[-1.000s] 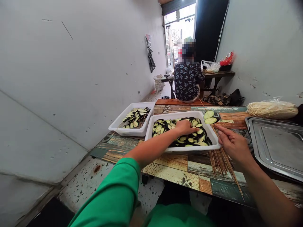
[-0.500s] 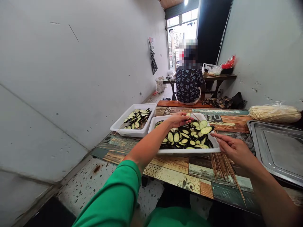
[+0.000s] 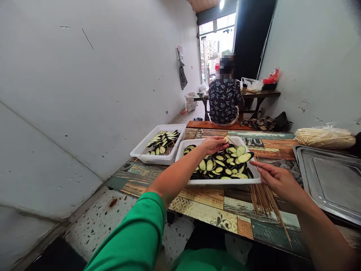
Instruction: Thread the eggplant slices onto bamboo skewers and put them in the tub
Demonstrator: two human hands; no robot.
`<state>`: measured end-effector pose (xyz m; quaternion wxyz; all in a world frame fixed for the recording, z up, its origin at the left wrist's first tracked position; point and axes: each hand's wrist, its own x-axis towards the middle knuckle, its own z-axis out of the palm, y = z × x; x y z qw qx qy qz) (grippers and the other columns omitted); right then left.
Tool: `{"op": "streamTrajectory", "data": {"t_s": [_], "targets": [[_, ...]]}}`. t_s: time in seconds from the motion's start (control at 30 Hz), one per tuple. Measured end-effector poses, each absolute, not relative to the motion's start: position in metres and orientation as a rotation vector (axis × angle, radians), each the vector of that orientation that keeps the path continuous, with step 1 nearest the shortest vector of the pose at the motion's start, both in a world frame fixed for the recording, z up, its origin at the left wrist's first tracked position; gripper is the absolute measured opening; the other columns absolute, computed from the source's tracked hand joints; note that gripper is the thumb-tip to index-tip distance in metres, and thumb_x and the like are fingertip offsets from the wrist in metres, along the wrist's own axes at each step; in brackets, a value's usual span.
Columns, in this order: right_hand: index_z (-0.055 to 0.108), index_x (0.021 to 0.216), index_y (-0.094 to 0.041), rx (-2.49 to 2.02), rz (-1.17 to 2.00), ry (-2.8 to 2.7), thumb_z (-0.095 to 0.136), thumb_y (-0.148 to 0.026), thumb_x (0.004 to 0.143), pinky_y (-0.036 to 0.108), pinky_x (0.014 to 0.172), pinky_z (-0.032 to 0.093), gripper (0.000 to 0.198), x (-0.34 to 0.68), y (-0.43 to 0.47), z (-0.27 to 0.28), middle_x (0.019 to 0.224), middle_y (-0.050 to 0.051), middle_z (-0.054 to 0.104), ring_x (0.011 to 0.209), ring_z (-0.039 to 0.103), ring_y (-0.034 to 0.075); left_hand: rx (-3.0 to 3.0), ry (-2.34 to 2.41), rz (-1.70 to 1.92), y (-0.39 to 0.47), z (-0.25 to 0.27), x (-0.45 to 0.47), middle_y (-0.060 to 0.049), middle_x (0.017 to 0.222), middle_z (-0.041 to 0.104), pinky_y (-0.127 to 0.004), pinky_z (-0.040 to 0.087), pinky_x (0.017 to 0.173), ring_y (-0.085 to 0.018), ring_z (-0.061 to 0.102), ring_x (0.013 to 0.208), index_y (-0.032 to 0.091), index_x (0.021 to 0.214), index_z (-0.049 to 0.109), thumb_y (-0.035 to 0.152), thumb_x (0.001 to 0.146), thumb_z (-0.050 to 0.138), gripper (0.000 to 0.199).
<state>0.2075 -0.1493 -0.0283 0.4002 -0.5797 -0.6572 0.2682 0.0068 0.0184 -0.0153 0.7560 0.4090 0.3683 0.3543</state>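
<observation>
1. Over the white tub [image 3: 222, 181], at its twelve o'clock: left hand [image 3: 213, 145] pinches one eggplant slice [image 3: 226, 139] near the skewer [image 3: 232, 142] tip; contact, can't tell.
2. Three o'clock: right hand [image 3: 275, 177] grips the skewer's lower end; two threaded slices [image 3: 244, 157] sit along it, above more cut eggplant [image 3: 219, 170].
3. Four o'clock: loose sticks [image 3: 265, 199], fanned.
4. Best handling, I judge: steady skewer, pierce mid-flesh, push gently to avoid splitting, left fingertips clear of the point.
</observation>
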Motion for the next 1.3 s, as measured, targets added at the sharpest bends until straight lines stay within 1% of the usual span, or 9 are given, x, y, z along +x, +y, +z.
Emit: {"op": "streamTrajectory", "data": {"t_s": [0.2,0.4,0.53,0.7,0.77,1.0,1.17,1.23,1.3], "targets": [[0.07,0.112,-0.011,-1.461,0.628,-1.689,0.048,-0.045,0.081,0.022,0.038,0.024,0.051,0.209,-0.149,-0.031,0.044,-0.003,0.042,0.041,0.03,0.009,0.766,0.793,0.88,0.023,-0.015,0.006,-0.008,0.076,0.066,-0.016,0.053,0.063,-0.008,0.065,0.064,0.007,0.082,0.06,0.002,0.082,0.055,0.007],[0.069,0.112,-0.007,-1.522,0.623,-1.687,0.047,-0.043,0.08,0.023,0.042,0.03,0.054,0.206,-0.152,-0.024,0.052,0.001,0.051,0.045,0.035,0.01,0.706,0.801,0.922,0.025,-0.013,0.004,-0.008,0.077,0.065,-0.016,0.053,0.062,-0.008,0.065,0.066,0.007,0.081,0.06,0.004,0.082,0.056,0.005],[0.067,0.116,-0.007,-1.54,0.651,-1.689,0.045,-0.043,0.08,0.024,0.044,0.031,0.055,0.208,-0.15,-0.028,0.053,0.0,0.049,0.047,0.036,0.011,0.73,0.802,0.907,0.024,-0.011,0.003,-0.007,0.078,0.066,-0.02,0.052,0.065,-0.01,0.065,0.07,0.01,0.084,0.059,0.007,0.083,0.057,0.004],[0.066,0.117,-0.009,-1.502,0.643,-1.691,0.046,-0.042,0.082,0.024,0.043,0.032,0.052,0.212,-0.147,-0.035,0.051,-0.001,0.046,0.047,0.036,0.011,0.832,0.915,0.924,0.024,-0.012,0.002,0.003,0.066,0.059,-0.016,0.042,0.052,-0.004,0.053,0.051,0.015,0.085,0.058,0.011,0.078,0.065,0.011],[0.067,0.116,-0.01,-1.505,0.629,-1.692,0.046,-0.041,0.081,0.024,0.042,0.03,0.051,0.211,-0.147,-0.034,0.05,-0.001,0.045,0.046,0.036,0.011,0.854,0.903,0.921,0.023,-0.013,0.003,0.003,0.063,0.058,-0.016,0.038,0.049,-0.004,0.052,0.049,0.014,0.081,0.056,0.011,0.079,0.063,0.008],[0.066,0.118,-0.008,-1.511,0.695,-1.638,0.047,-0.04,0.081,0.023,0.04,0.027,0.052,0.21,-0.148,-0.033,0.048,-0.003,0.04,0.044,0.034,0.01,0.855,0.805,0.875,0.023,-0.016,0.005,-0.003,0.071,0.063,-0.022,0.049,0.062,-0.011,0.064,0.065,0.013,0.078,0.052,0.006,0.077,0.061,0.011],[0.065,0.12,-0.01,-1.446,0.768,-1.479,0.052,-0.042,0.081,0.022,0.042,0.034,0.052,0.215,-0.142,-0.042,0.058,0.002,0.056,0.048,0.044,0.011,0.937,0.744,0.725,0.018,-0.009,0.002,-0.002,0.068,0.062,-0.02,0.047,0.056,-0.01,0.06,0.059,0.015,0.081,0.053,0.006,0.073,0.055,0.012],[0.065,0.119,-0.011,-1.432,0.756,-1.449,0.054,-0.042,0.08,0.021,0.043,0.036,0.051,0.216,-0.142,-0.044,0.064,0.004,0.061,0.05,0.047,0.011,0.932,0.713,0.622,0.01,-0.005,0.005,0.0,0.063,0.058,-0.019,0.044,0.052,-0.009,0.056,0.053,0.015,0.073,0.051,0.009,0.073,0.053,0.007],[0.065,0.119,-0.01,-1.423,0.738,-1.471,0.053,-0.043,0.081,0.021,0.042,0.035,0.051,0.213,-0.143,-0.042,0.06,0.003,0.059,0.048,0.046,0.01,0.925,0.689,0.552,0.001,-0.002,0.01,0.002,0.056,0.05,-0.018,0.039,0.047,-0.007,0.049,0.047,0.016,0.065,0.046,0.015,0.073,0.055,0.012]]}}
